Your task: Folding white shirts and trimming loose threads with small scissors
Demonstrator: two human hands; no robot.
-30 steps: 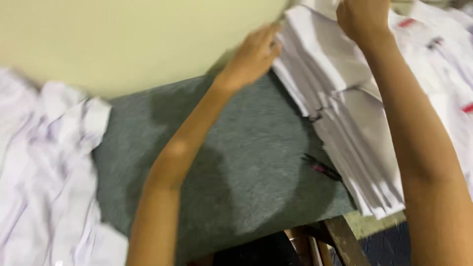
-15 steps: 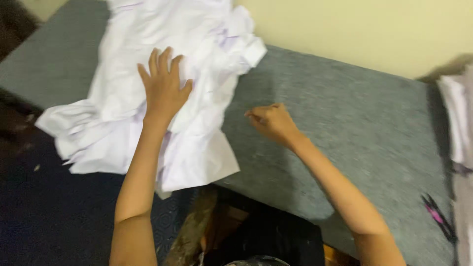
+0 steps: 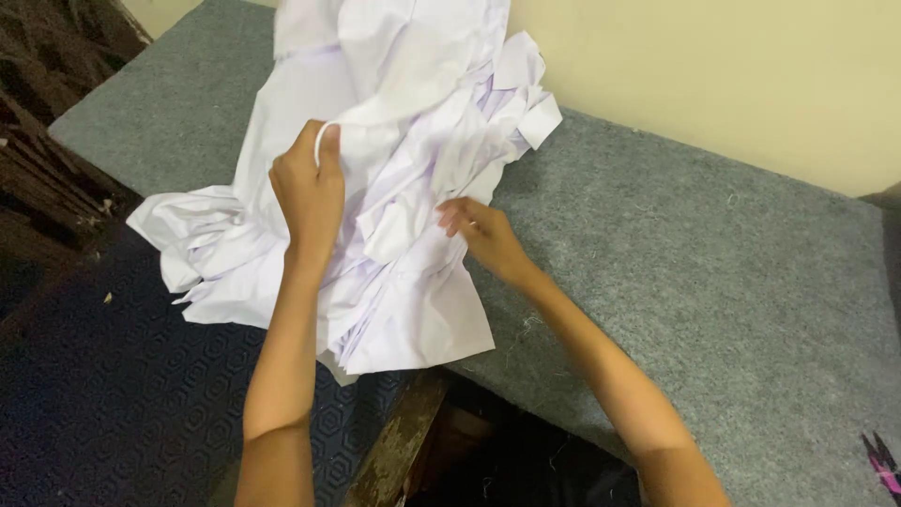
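A loose heap of white cloth pieces (image 3: 404, 113) lies on the grey felt-covered table (image 3: 713, 282), hanging over its near edge. My left hand (image 3: 308, 192) is closed on a fold of white cloth near the heap's middle, lifting it slightly. My right hand (image 3: 483, 235) reaches into the heap's right side, fingers curled on another white piece.
A cream wall (image 3: 732, 75) runs behind the table. Dark patterned flooring (image 3: 113, 394) lies below at the left, with dark slats (image 3: 47, 141) at the far left. Small pink-handled snips (image 3: 882, 460) lie at the table's near right corner. A worn wooden table leg (image 3: 399, 441) shows below the edge.
The view swung from the stack of folded white pieces on the right to the loose heap on the left. My left hand went from flat on the heap to gripping it; my right hand reached in.
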